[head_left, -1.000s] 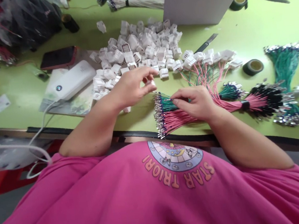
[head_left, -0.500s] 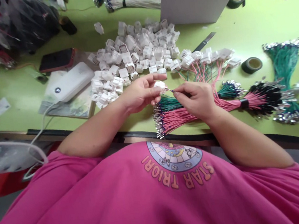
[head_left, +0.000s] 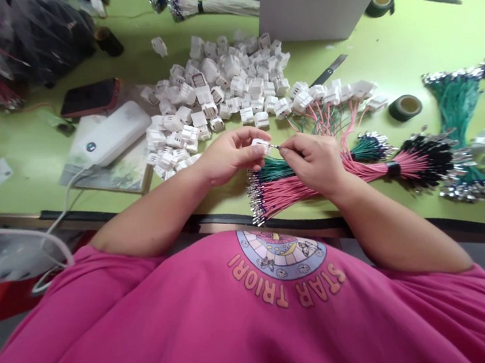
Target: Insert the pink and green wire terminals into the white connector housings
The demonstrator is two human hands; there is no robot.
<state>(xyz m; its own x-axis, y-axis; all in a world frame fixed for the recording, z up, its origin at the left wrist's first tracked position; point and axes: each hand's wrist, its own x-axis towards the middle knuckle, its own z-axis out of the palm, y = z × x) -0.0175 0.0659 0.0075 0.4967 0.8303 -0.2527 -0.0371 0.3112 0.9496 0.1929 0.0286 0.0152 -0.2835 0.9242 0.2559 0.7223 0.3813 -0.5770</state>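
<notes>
Between thumb and fingers, my left hand [head_left: 233,154] holds a small white connector [head_left: 261,143]. My right hand [head_left: 315,159] pinches a thin wire end [head_left: 277,146], its tip at the connector's right side; whether it is inserted is too small to tell. Below my hands lies a bundle of pink wires [head_left: 282,193] with metal ends, and green wires [head_left: 274,168] beside it. A large pile of white connectors [head_left: 232,81] spreads beyond my left hand. Wired connectors [head_left: 333,92] with pink and green wires lie beyond my right hand.
A white power bank [head_left: 122,130] and a phone [head_left: 90,97] lie at the left. Beyond the pile stand a grey-white box [head_left: 319,0] and a knife [head_left: 330,71]. A tape roll [head_left: 406,107] and green wire bundles [head_left: 455,104] lie at the right.
My left fingers, spread before, have curled closer around the connector, which has turned slightly. My right hand still pinches the wire. The whole view has shifted a little.
</notes>
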